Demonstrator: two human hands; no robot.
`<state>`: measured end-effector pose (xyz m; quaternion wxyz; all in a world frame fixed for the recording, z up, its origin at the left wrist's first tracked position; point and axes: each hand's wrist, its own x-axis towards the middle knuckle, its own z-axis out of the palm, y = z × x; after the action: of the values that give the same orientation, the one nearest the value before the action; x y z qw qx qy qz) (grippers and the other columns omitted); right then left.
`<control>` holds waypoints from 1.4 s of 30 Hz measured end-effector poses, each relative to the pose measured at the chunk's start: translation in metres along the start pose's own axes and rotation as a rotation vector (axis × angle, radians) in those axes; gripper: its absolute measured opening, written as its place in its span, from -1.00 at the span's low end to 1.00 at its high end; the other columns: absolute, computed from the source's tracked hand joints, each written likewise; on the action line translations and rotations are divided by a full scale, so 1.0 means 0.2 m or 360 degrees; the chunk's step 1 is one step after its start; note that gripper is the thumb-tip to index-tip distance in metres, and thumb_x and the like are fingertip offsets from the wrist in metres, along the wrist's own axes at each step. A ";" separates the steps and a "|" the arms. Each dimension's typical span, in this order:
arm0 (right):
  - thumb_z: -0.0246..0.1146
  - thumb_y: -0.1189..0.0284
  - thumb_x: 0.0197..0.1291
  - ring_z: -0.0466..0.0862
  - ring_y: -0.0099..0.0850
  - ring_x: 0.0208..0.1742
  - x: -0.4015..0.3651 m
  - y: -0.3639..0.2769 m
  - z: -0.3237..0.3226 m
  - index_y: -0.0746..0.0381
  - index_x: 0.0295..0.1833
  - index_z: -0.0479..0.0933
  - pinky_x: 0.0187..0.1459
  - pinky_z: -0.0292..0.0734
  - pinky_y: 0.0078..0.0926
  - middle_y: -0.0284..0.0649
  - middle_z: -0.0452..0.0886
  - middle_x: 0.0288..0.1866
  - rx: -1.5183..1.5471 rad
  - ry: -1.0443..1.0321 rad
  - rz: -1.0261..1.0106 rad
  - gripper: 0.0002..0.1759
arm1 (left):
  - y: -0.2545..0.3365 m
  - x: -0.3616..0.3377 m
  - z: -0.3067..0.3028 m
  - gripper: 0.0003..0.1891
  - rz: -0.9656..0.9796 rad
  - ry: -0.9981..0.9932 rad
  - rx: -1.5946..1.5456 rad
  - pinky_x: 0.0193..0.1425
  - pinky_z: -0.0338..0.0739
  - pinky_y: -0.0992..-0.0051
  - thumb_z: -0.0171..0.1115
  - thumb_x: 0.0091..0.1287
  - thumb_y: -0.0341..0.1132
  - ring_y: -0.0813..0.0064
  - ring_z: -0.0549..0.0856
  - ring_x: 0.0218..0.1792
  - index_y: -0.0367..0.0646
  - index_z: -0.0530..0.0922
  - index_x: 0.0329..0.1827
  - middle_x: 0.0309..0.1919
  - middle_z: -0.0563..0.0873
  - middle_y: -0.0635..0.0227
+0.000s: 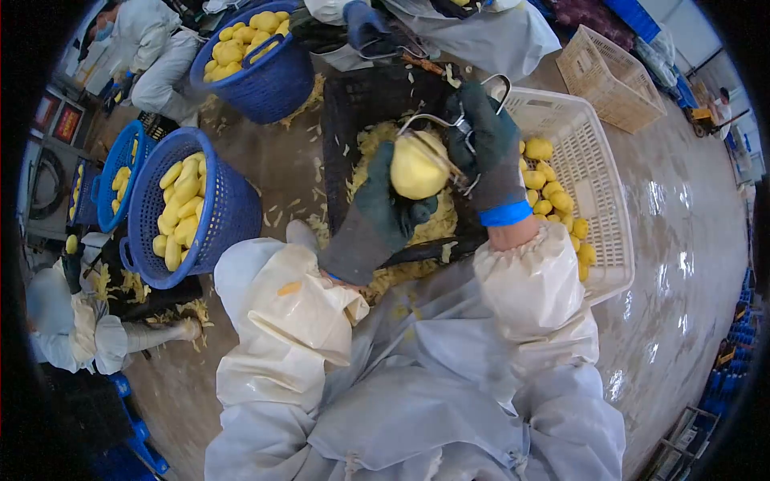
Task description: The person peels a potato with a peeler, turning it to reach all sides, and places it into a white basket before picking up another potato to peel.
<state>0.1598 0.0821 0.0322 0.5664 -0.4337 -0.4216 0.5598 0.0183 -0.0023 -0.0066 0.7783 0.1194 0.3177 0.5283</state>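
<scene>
In the middle of the head view, my gloved left hand is closed around a pale yellow peeled potato. My gloved right hand grips a metal wire-handled peeler, whose blade lies against the potato's right side. Both hands are above a black crate with peelings heaped in it. The fingertips of my right hand are partly hidden behind the peeler frame.
At my right stands a white crate with several potatoes. Two blue baskets of peeled potatoes stand at my left. Co-workers sit at the left and across from me. Scraps litter the wet floor.
</scene>
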 end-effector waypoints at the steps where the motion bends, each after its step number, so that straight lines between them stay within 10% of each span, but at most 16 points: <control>1: 0.22 0.17 0.32 0.46 -0.66 -0.66 -0.03 -0.04 0.00 0.18 -0.24 0.60 -0.65 0.27 -0.71 -0.41 0.53 -0.57 0.0144 -0.0131 0.0123 -0.71 | 0.00 -0.01 0.02 -0.50 0.0072 0.0017 -0.0120 -0.35 0.68 0.53 0.05 0.40 0.15 0.40 0.68 -0.32 -0.05 0.47 0.15 -0.15 0.66 0.21; 7: 0.23 0.18 0.26 0.39 -0.63 -0.72 -0.03 -0.04 0.00 0.20 -0.31 0.57 -0.68 0.22 -0.67 -0.40 0.48 -0.63 0.0160 -0.0067 0.0145 -0.71 | 0.02 -0.04 0.06 -0.48 0.0165 -0.0123 -0.0317 -0.05 0.72 0.32 0.11 0.38 0.10 0.25 0.68 -0.03 -0.08 0.41 0.22 0.00 0.61 0.19; 13: 0.25 0.17 0.25 0.44 -0.60 -0.70 0.00 0.01 -0.03 0.24 -0.30 0.58 -0.63 0.30 -0.66 -0.37 0.52 -0.59 0.0076 -0.0012 0.0184 -0.68 | 0.03 -0.06 0.03 -0.47 0.0077 -0.0310 0.0019 -0.36 0.72 0.47 0.18 0.36 0.03 0.29 0.71 -0.19 -0.12 0.39 0.24 0.02 0.61 0.13; 15: 0.17 0.20 0.35 0.43 -0.69 -0.55 0.19 0.14 -0.18 0.23 -0.11 0.58 -0.60 0.23 -0.74 -0.42 0.50 -0.49 -0.0488 0.0362 -0.0721 -0.70 | 0.01 -0.11 0.14 -0.46 0.0226 0.0181 -0.0093 -0.48 0.65 0.56 0.21 0.35 0.01 0.35 0.71 -0.33 -0.15 0.39 0.23 -0.07 0.65 0.14; 16: 0.15 0.34 0.35 0.51 -0.61 -0.46 0.18 0.04 -0.21 0.25 -0.09 0.58 -0.56 0.34 -0.67 -0.38 0.51 -0.43 -0.0007 0.0321 -0.0276 -0.79 | 0.03 -0.11 0.11 -0.46 0.0228 0.0171 -0.0080 -0.48 0.65 0.56 0.21 0.35 0.01 0.35 0.71 -0.33 -0.15 0.39 0.23 -0.07 0.65 0.14; 19: 0.15 0.40 0.34 0.58 -0.57 -0.34 0.04 -0.06 -0.17 0.31 -0.10 0.57 -0.48 0.43 -0.62 -0.33 0.56 -0.35 -0.0921 0.0121 -0.0671 -0.80 | 0.05 -0.10 0.03 -0.46 0.0157 -0.0208 0.0358 -0.44 0.62 0.57 0.28 0.29 -0.05 0.39 0.71 -0.31 -0.16 0.41 0.22 -0.10 0.66 0.16; 24: 0.21 0.21 0.32 0.57 -0.65 -0.35 0.04 0.00 -0.06 0.32 -0.19 0.59 -0.39 0.44 -0.67 -0.33 0.64 -0.27 0.0012 0.0077 -0.0113 -0.66 | 0.06 -0.13 0.05 -0.45 0.0115 -0.0121 0.0610 -0.46 0.60 0.59 0.33 0.23 -0.12 0.46 0.70 -0.33 -0.22 0.42 0.20 -0.11 0.67 0.21; 28: 0.20 0.23 0.33 0.55 -0.66 -0.34 0.05 -0.06 -0.12 0.31 -0.15 0.59 -0.34 0.43 -0.71 -0.36 0.64 -0.26 -0.0110 -0.0013 -0.0484 -0.68 | 0.08 -0.13 0.10 -0.44 0.0086 -0.0188 0.0607 -0.48 0.57 0.58 0.39 0.15 -0.18 0.46 0.71 -0.31 -0.20 0.44 0.18 -0.15 0.67 0.24; 29: 0.20 0.24 0.32 0.60 -0.62 -0.32 -0.02 -0.12 -0.11 0.30 -0.12 0.58 -0.34 0.46 -0.68 -0.36 0.64 -0.27 0.0006 -0.0185 -0.0127 -0.70 | 0.06 -0.12 0.09 -0.49 0.0188 -0.0120 0.0702 -0.49 0.58 0.60 0.40 0.15 -0.23 0.52 0.68 -0.35 -0.22 0.46 0.13 -0.22 0.66 0.28; 32: 0.25 0.25 0.26 0.61 -0.56 -0.37 -0.02 -0.02 -0.09 0.30 -0.10 0.57 -0.37 0.44 -0.66 -0.35 0.63 -0.35 -0.0272 -0.0103 -0.0410 -0.69 | 0.05 -0.12 0.07 -0.48 0.0228 0.0005 0.1013 -0.33 0.63 0.53 0.44 0.11 -0.31 0.55 0.66 -0.28 -0.26 0.45 0.11 -0.22 0.64 0.28; 34: 0.28 0.26 0.23 0.61 -0.56 -0.37 0.06 -0.03 -0.17 0.31 -0.11 0.57 -0.36 0.45 -0.62 -0.33 0.63 -0.36 -0.0005 0.0039 -0.0174 -0.69 | 0.04 -0.07 0.04 -0.41 0.1225 -0.0060 0.1733 -0.11 0.60 0.45 0.48 0.06 -0.31 0.47 0.65 -0.16 -0.26 0.41 0.13 -0.12 0.62 0.23; 42: 0.29 0.22 0.22 0.50 -0.63 -0.51 0.08 0.05 -0.13 0.25 -0.27 0.58 -0.49 0.31 -0.68 -0.40 0.55 -0.47 -0.0128 0.0197 -0.0336 -0.72 | 0.01 -0.09 0.04 -0.32 0.1120 0.0266 0.1898 -0.01 0.55 0.42 0.50 -0.02 -0.28 0.45 0.60 -0.07 -0.24 0.36 0.17 -0.05 0.58 0.22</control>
<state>0.1826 0.0980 0.0160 0.6293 -0.4429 -0.4513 0.4518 0.0171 -0.0170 0.0077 0.3352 0.5812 0.5549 0.4919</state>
